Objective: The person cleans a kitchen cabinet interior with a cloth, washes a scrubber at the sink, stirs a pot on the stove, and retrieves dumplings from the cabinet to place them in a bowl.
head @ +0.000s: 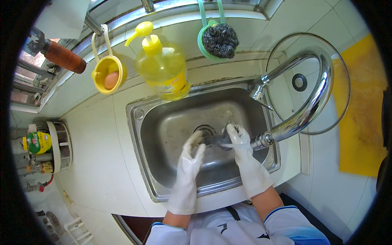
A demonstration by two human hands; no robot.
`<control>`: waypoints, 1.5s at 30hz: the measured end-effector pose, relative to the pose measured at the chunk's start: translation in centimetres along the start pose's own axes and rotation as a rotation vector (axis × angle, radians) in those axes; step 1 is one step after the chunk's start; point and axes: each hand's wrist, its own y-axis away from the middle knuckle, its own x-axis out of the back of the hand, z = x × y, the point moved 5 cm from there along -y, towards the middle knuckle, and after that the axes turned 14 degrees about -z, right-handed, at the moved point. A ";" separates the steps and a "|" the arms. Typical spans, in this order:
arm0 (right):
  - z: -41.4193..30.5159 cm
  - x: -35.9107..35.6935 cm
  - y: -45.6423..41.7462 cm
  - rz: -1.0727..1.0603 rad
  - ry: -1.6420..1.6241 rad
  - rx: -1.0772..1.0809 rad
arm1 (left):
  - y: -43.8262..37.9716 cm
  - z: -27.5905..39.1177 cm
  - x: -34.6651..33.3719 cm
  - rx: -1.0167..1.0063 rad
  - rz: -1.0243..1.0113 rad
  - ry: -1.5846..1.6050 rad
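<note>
Both hands wear white rubber gloves and are low over a stainless steel sink (171,122). My right hand (241,142) grips a dark, wet item (219,140) of unclear kind under the faucet's spout. My left hand (193,150) is at the item's left end, thumb and fingers apart; whether it touches the item cannot be told. Behind the item lies the round drain (204,130). The chrome faucet (318,92) arches in from the right, its spout end beside my right glove.
A yellow dish soap pump bottle (167,70) stands at the sink's back rim. Above hang a yellow cup (122,73) with an egg and a green holder with a steel wool scourer (220,40). A glass lid (349,88) and yellow board (361,122) are at right.
</note>
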 end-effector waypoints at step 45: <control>-4.3 -3.5 3.1 0.339 0.420 0.127 | -2.5 -4.5 -8.6 0.293 0.077 0.638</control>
